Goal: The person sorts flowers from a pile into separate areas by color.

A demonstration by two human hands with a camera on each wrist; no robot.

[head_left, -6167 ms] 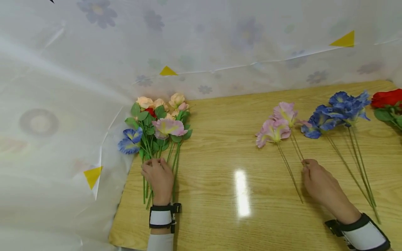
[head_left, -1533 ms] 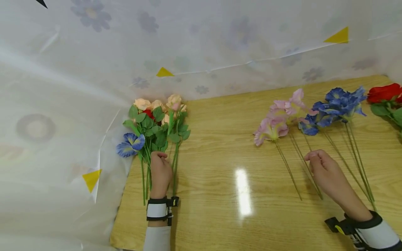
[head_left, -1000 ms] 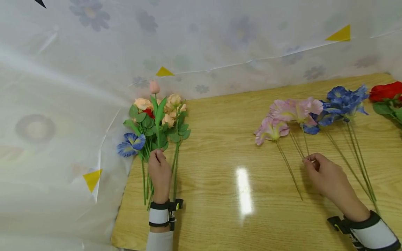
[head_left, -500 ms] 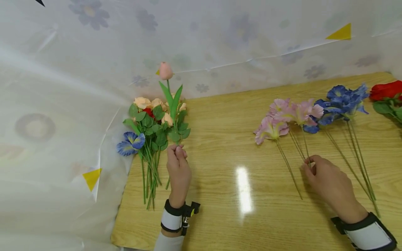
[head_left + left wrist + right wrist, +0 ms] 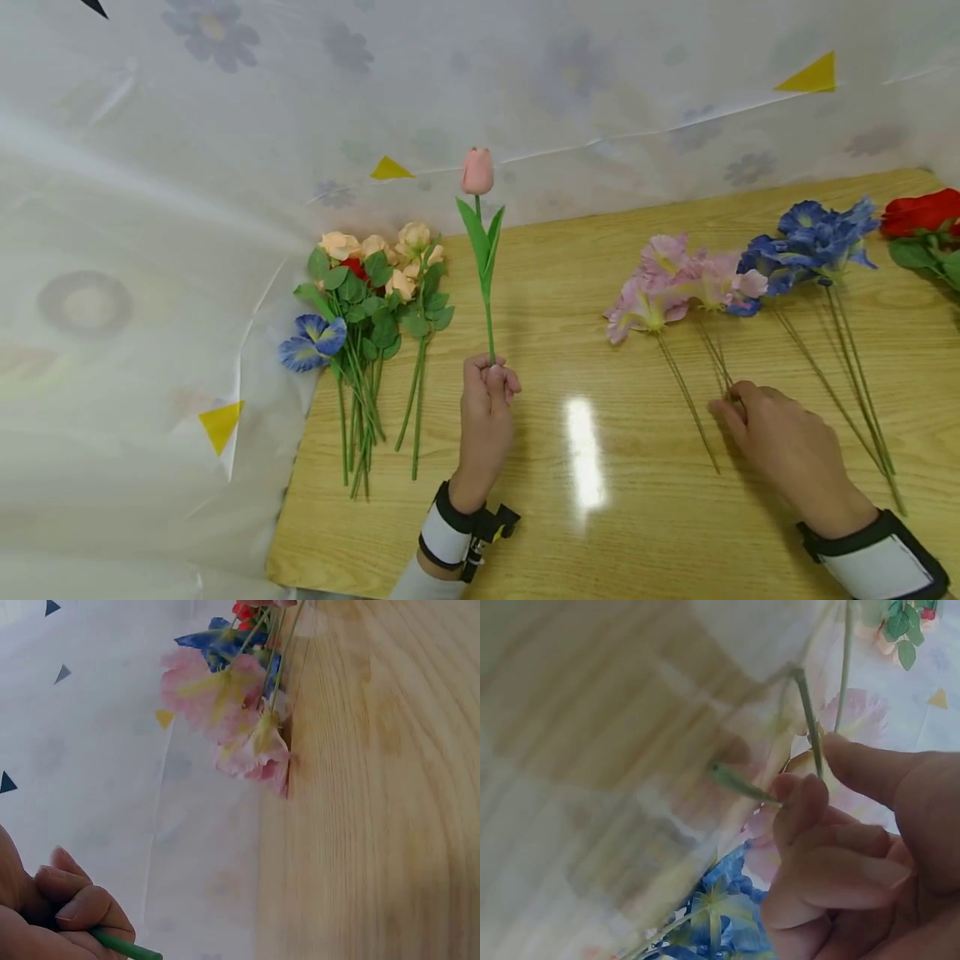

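Upright in my left hand (image 5: pixel 487 408) is a pink tulip (image 5: pixel 477 172), its green stem gripped low between thumb and fingers. The left wrist view shows the green stem (image 5: pixel 126 945) coming out of that fist. On the right, the fingers of my right hand (image 5: pixel 780 442) pinch thin stems of the pink irises (image 5: pixel 667 279), close over the table. In the right wrist view, stems (image 5: pixel 808 712) run between the thumb and the curled fingers. A third pink iris lies just left of that hand, its stem loose on the wood.
A bunch of peach roses (image 5: pixel 401 283), with a red bloom among them and a blue iris (image 5: pixel 311 342), lies at the table's left. Blue irises (image 5: pixel 813 246) and a red rose (image 5: pixel 922 212) lie at the right. A patterned sheet (image 5: pixel 525 100) borders the table (image 5: pixel 570 333).
My left hand has lifted the tulip out of the left bunch and carried it right. A pink iris from that bunch now lies with the others at the right. The right hand has sunk slightly.
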